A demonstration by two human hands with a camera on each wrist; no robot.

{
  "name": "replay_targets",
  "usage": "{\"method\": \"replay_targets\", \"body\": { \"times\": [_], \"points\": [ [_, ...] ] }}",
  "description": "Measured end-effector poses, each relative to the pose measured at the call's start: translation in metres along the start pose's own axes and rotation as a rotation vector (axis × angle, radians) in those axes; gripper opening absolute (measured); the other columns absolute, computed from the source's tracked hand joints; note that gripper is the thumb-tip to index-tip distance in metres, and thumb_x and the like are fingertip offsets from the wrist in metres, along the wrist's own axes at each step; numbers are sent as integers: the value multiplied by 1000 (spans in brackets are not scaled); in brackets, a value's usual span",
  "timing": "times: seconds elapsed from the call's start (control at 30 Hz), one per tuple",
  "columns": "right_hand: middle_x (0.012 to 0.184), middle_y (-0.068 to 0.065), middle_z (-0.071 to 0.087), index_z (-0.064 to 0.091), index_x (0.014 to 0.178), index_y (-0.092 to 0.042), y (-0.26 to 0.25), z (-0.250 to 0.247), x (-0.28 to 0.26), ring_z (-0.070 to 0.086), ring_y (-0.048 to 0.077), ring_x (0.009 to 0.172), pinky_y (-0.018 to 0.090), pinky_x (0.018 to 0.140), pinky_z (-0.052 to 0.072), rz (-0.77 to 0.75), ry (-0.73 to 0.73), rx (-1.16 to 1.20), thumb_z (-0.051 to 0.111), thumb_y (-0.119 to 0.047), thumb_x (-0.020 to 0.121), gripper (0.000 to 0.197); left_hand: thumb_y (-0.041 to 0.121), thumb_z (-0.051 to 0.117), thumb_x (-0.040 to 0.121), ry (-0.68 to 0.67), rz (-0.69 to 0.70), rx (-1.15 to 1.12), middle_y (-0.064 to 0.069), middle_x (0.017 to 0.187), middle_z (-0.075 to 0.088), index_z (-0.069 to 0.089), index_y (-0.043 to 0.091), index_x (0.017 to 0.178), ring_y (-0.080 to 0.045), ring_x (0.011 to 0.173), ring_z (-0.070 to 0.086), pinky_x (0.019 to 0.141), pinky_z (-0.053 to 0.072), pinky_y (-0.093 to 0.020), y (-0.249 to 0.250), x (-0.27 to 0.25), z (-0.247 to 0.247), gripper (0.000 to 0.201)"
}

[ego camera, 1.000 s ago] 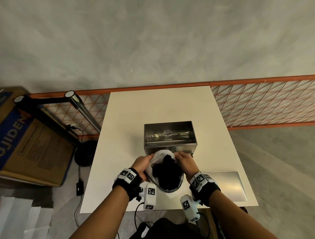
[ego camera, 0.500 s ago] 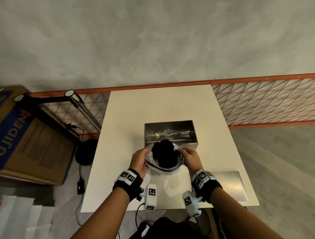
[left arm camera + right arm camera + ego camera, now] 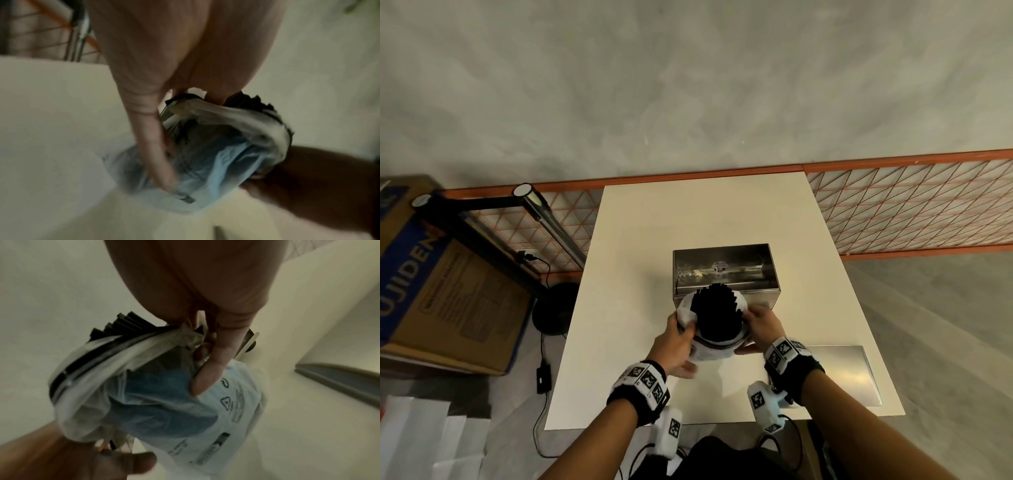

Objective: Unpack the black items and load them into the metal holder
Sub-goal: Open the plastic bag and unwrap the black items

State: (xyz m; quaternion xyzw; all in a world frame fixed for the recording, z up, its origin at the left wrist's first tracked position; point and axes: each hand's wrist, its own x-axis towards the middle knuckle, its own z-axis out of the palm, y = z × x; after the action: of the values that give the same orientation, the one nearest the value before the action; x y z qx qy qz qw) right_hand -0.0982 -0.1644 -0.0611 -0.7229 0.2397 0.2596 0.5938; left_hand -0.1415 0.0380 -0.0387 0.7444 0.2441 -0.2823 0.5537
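The left hand (image 3: 674,342) grips the left side of a clear plastic bag (image 3: 709,349), its fingers curled into the loose film near the bag's open rim. The right hand (image 3: 762,328) pinches the right side of the same bag, thumb and fingers closed on the bunched plastic, as the right wrist view shows. Between the two hands a tight bundle of black items (image 3: 717,313) stands up out of the bag's mouth, their square ends stepped like a stack; the plastic is rolled down around the lower part of the bundle. Printing and symbols show on the bag's lower part in the right wrist view. The bag is held just above the white desk (image 3: 702,219), at its near middle. Directly beyond the bundle sits the metal holder (image 3: 722,270), an open box of shiny steel, with the top of the bundle overlapping its near wall in the head view. A flat metal plate (image 3: 842,373) lies on the desk at the near right corner. To the left of the desk stands a cardboard box (image 3: 441,284) on the floor.
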Motion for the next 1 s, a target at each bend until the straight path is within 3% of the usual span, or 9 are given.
{"method": "replay_targets", "body": {
  "times": [0.13, 0.23, 0.33, 0.53, 0.63, 0.7, 0.8, 0.9, 1.0],
  "points": [
    [108, 25, 65, 66, 104, -8, -14, 7, -16, 68, 44, 90, 56, 60, 59, 30, -46, 226, 52, -14, 94, 18, 19, 48, 106, -144, 3, -383, -27, 117, 69, 50, 17, 133, -48, 90, 74, 84, 58, -63, 14, -12, 4, 28],
    [101, 24, 64, 62, 111, 1, -16, 3, -23, 67, 41, 87, 49, 64, 58, 44, -100, 376, 53, -10, 91, 25, -14, 42, 90, -181, 74, -543, -25, 126, 67, 56, 15, 134, -47, 105, 70, 84, 57, -66, 20, -9, 1, 54],
    [88, 18, 59, 61, 105, 3, -16, -1, -25, 63, 37, 82, 44, 67, 58, 24, -133, 505, 48, 0, 87, 23, -25, 32, 84, -110, 95, -641, -26, 129, 64, 55, 7, 135, -43, 115, 65, 82, 59, -60, 18, -3, 1, 64],
    [112, 19, 63, 57, 118, -13, 5, 3, -13, 68, 37, 82, 52, 64, 61, -43, -24, 34, 46, 0, 87, 36, -17, 35, 94, -22, 113, -383, -9, 95, 73, 64, 23, 118, -26, 86, 74, 62, 61, -42, 16, -11, 11, 55],
    [116, 18, 64, 57, 124, -20, 24, -3, 0, 70, 39, 84, 54, 58, 60, -76, -32, -117, 50, -11, 77, 49, 1, 46, 99, 39, -4, -195, 0, 111, 66, 57, 31, 106, -19, 97, 66, 85, 61, -47, 3, -7, 8, 33],
    [110, 18, 66, 57, 125, -18, 18, -8, -7, 70, 35, 85, 55, 61, 60, -92, -28, -106, 51, -6, 77, 50, 8, 56, 93, 88, 0, -72, -3, 117, 65, 53, 27, 122, -24, 106, 64, 90, 60, -50, -7, 2, 0, 34],
    [112, 9, 63, 48, 133, -23, 12, -14, -16, 66, 29, 92, 47, 67, 62, -177, -23, -205, 57, -16, 74, 60, 15, 70, 86, 197, 119, 215, -10, 124, 62, 40, 21, 146, -29, 111, 64, 91, 57, -40, -13, 13, -10, 68],
    [133, 3, 41, 21, 153, -34, 10, -16, -24, 55, 20, 113, 38, 93, 54, -395, -29, -383, 66, -39, 67, 97, 8, 74, 84, 325, 367, 405, -10, 136, 42, 35, 22, 152, -22, 106, 59, 86, 48, -25, -11, 8, -11, 79],
    [132, 4, 36, 11, 156, -35, 5, -10, -27, 44, 14, 112, 28, 100, 42, -537, -78, -516, 74, -18, 72, 106, 0, 73, 79, 356, 608, 523, 0, 136, 35, 40, 34, 149, -19, 109, 56, 89, 54, -27, -7, 1, -6, 84]
  ]
}}
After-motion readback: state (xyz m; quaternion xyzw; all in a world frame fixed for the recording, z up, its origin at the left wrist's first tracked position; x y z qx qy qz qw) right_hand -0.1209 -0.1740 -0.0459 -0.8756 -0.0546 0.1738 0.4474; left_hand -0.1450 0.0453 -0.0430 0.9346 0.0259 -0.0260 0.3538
